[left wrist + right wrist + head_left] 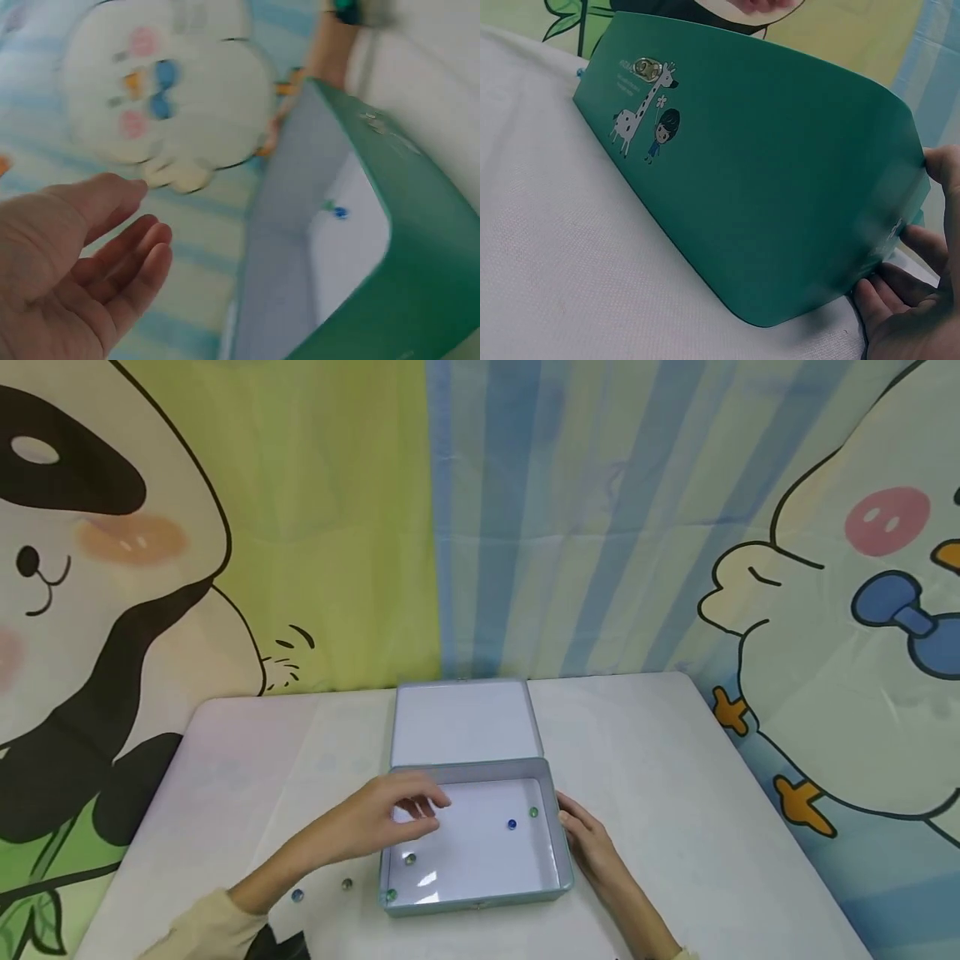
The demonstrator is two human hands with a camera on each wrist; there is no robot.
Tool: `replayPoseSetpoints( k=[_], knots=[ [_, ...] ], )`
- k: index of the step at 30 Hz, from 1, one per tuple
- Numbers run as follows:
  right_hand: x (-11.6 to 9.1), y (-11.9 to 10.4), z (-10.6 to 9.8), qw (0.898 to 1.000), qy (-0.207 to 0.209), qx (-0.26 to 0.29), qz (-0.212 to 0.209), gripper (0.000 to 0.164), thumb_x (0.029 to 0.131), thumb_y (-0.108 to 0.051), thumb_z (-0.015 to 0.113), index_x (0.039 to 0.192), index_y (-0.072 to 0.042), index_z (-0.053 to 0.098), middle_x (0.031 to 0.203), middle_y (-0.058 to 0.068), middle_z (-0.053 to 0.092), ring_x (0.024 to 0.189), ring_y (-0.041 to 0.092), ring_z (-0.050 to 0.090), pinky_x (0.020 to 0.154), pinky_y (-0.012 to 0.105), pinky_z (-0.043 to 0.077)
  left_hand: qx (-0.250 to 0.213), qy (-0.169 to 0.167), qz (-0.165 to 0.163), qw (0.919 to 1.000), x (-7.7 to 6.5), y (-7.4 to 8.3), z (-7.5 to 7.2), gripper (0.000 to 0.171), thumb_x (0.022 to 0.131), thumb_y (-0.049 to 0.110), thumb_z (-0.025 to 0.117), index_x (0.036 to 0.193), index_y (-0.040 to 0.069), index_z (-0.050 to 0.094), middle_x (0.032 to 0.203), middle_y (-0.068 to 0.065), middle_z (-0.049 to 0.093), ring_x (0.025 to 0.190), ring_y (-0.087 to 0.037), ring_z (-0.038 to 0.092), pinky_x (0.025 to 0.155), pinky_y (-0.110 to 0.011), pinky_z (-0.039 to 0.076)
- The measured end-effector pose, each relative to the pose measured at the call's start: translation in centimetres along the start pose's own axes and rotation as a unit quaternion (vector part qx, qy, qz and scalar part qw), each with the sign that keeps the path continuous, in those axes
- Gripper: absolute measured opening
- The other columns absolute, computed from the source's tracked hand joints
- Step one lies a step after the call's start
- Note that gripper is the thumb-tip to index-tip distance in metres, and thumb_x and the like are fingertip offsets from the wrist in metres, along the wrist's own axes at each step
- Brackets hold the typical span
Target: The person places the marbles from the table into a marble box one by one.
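Observation:
A green metal box (480, 903) with a white interior stands on the table, its lid (465, 722) folded back flat behind it. Over the box's left side hovers my left hand (401, 814), fingers loosely bent, thumb apart, nothing visible between them. Against the box's outer right wall rests my right hand (592, 843); in the right wrist view its fingertips touch that wall and the thumb (939, 163) lies near the upper edge. Inside lie a blue marble (512, 824), a green marble (534, 812), a clear yellowish marble (410, 859) and another green marble (392, 895) in the front-left corner.
Left of the box, a blue marble (297, 895) and a brownish marble (347, 884) lie on the white tablecloth (675, 760). Some black thing (281, 945) shows by the left sleeve. A metal latch (647, 69) sits on the box's front. A cartoon-printed curtain (585, 527) hangs behind.

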State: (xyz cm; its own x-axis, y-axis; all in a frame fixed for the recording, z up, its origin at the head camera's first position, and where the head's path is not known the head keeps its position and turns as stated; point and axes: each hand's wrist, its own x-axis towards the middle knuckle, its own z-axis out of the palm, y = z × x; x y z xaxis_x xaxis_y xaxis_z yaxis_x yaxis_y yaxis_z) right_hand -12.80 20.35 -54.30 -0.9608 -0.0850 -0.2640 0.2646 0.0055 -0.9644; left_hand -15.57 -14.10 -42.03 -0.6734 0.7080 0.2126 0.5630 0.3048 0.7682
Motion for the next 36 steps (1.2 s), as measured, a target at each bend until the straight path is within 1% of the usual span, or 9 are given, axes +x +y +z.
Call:
replayPoseSetpoints(
  k=[3,6,12,15,16,21,25,30,36],
  knots=[
    [0.0,0.1,0.0,1.0,-0.005,0.0,0.001,0.06,0.097,-0.029,0.052,0.147,-0.001,0.036,0.157,0.018,0.031,0.149,0.036,0.02,0.121,0.054,0.015,0.006,0.109,-0.016,0.9939,-4.2,0.2,-0.7,0.023,0.09,0.014,0.069,0.111,0.023,0.065,0.104,0.009,0.066,0.087,-0.005,0.064,0.077,-0.02,0.056],
    [0.0,0.2,-0.1,1.0,-0.007,-0.001,-0.002,0.06,0.097,-0.028,0.052,0.148,-0.001,0.035,0.157,0.018,0.031,0.149,0.035,0.021,0.121,0.053,0.016,0.036,0.194,-0.075,0.9774,-7.6,-0.2,-0.8,0.026,0.087,0.01,0.072,0.108,0.024,0.066,0.101,0.011,0.066,0.085,-0.003,0.065,0.075,-0.016,0.054],
    [-0.1,0.0,0.0,1.0,-0.003,-0.013,-0.003,0.058,0.098,-0.03,0.05,0.148,-0.003,0.036,0.157,0.017,0.031,0.148,0.036,0.021,0.12,0.054,0.018,0.076,0.268,-0.206,0.9379,-12.6,-1.7,0.0,0.024,0.084,0.009,0.074,0.104,0.021,0.068,0.097,0.007,0.067,0.082,0.003,0.063,0.071,-0.011,0.053],
    [-0.1,-0.1,0.0,1.0,-0.003,-0.02,0.002,0.059,0.098,-0.03,0.05,0.148,-0.003,0.035,0.157,0.017,0.031,0.148,0.035,0.022,0.119,0.037,0.028,0.076,0.284,-0.244,0.9243,-14.1,-2.4,0.5,0.024,0.084,0.01,0.074,0.105,0.019,0.068,0.098,0.002,0.067,0.081,0.003,0.063,0.072,-0.011,0.053],
    [-0.1,-0.2,0.0,1.0,-0.004,-0.021,0.003,0.059,0.099,-0.03,0.05,0.148,-0.003,0.035,0.157,0.017,0.03,0.148,0.035,0.022,0.115,0.028,0.032,0.075,0.286,-0.253,0.9213,-14.4,-2.6,0.6,0.023,0.084,0.011,0.074,0.105,0.019,0.068,0.099,0.0,0.068,0.081,0.003,0.063,0.072,-0.011,0.053],
    [-0.1,-0.3,0.1,1.0,-0.01,-0.025,0.01,0.059,0.099,-0.031,0.049,0.149,-0.004,0.034,0.158,0.017,0.029,0.149,0.033,0.021,0.11,0.02,0.034,0.076,0.297,-0.264,0.9145,-15.3,-3.4,1.2,0.022,0.085,0.011,0.073,0.106,0.017,0.068,0.101,-0.003,0.068,0.082,0.004,0.062,0.072,-0.01,0.053],
    [-0.2,-0.2,0.0,0.999,-0.011,-0.028,0.009,0.059,0.099,-0.032,0.048,0.149,-0.005,0.033,0.158,0.016,0.029,0.149,0.034,0.021,0.117,0.034,0.028,0.127,0.297,-0.255,0.9113,-15.0,-4.1,1.5,0.026,0.08,0.003,0.077,0.103,0.012,0.07,0.097,-0.001,0.069,0.079,0.006,0.061,0.07,-0.011,0.053],
    [-0.1,-0.2,0.0,1.0,-0.008,-0.028,0.007,0.059,0.099,-0.032,0.048,0.149,-0.004,0.033,0.158,0.016,0.029,0.149,0.035,0.021,0.12,0.05,0.018,0.204,0.257,-0.272,0.9047,-14.4,-5.2,1.4,0.026,0.075,0.003,0.079,0.099,0.01,0.071,0.093,0.002,0.069,0.074,0.005,0.06,0.067,-0.019,0.055],
    [0.0,0.0,0.0,1.0,-0.008,-0.021,0.008,0.058,0.098,-0.03,0.05,0.148,-0.004,0.035,0.157,0.016,0.031,0.148,0.035,0.024,0.106,0.017,0.036,0.212,0.204,-0.321,0.9005,-13.2,-6.3,0.8,0.025,0.082,0.011,0.075,0.106,0.013,0.069,0.099,0.003,0.068,0.085,-0.01,0.064,0.073,-0.027,0.056]
  ],
)
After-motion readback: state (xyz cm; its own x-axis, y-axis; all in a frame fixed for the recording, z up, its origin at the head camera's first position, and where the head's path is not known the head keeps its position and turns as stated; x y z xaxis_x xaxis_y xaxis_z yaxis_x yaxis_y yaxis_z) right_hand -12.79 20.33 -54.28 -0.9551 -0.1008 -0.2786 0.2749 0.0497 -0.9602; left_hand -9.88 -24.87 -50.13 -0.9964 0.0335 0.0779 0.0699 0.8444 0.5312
